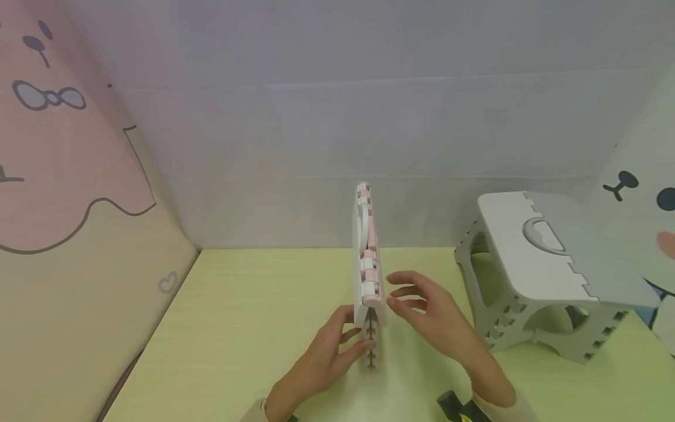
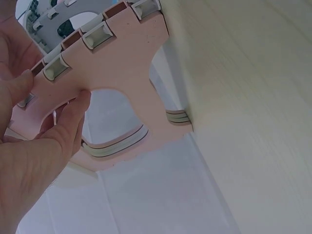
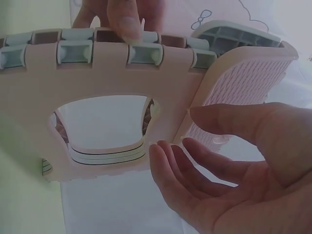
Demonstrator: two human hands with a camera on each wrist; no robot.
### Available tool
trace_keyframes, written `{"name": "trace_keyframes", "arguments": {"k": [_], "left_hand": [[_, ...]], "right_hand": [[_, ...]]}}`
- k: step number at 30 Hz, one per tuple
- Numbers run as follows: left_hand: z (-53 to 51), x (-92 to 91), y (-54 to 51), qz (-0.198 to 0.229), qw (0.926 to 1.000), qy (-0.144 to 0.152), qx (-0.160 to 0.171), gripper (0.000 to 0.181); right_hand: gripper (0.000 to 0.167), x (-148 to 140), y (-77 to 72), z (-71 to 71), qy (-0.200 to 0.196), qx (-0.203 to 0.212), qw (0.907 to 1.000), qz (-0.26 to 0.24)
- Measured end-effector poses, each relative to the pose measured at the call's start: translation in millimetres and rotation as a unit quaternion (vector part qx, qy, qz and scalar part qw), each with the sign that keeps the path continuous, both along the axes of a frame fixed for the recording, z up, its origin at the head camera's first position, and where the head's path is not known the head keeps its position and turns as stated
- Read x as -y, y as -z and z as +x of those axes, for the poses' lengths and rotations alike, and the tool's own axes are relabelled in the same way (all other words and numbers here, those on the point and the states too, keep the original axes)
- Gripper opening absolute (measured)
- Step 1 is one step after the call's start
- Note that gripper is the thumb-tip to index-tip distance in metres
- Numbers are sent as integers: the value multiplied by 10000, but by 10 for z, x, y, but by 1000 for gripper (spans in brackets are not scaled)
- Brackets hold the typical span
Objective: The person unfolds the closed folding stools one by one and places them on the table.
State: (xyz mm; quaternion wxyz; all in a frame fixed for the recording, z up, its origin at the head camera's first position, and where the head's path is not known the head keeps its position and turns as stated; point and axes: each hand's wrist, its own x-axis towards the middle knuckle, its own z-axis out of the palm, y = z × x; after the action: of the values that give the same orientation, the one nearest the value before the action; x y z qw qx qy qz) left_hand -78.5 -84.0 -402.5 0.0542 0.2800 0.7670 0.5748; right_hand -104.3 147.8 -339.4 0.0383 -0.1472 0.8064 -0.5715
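A pink and white folding stool, almost folded flat, stands on edge in the middle of the table. Its hinged seat and curved handle face up in the head view. My left hand grips the near leg side; in the left wrist view its fingers curl at the opening of the pink leg panel. Just right of the stool is my right hand, fingers loosely bent and thumb apart. The right wrist view places its fingertips by the leg panel and textured pink seat; whether they touch is unclear.
An unfolded white and grey folding stool stands on the right of the pale yellow-green table. A pale cloth wall closes off the back. Printed cloths hang at both sides. A black object shows beside the right wrist.
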Motion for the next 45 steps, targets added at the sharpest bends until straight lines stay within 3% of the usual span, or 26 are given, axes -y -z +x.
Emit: {"name": "trace_keyframes", "arguments": {"k": [18,45], "left_hand": [[0,0,0,-53,10000,-26,10,49],[-3,1,-8,-98,9999,-30,23,48]], "right_hand": [[36,-25,153,32,-514,-103,9986,65],[36,-46,280,55,-1198,94,9924,251]]}}
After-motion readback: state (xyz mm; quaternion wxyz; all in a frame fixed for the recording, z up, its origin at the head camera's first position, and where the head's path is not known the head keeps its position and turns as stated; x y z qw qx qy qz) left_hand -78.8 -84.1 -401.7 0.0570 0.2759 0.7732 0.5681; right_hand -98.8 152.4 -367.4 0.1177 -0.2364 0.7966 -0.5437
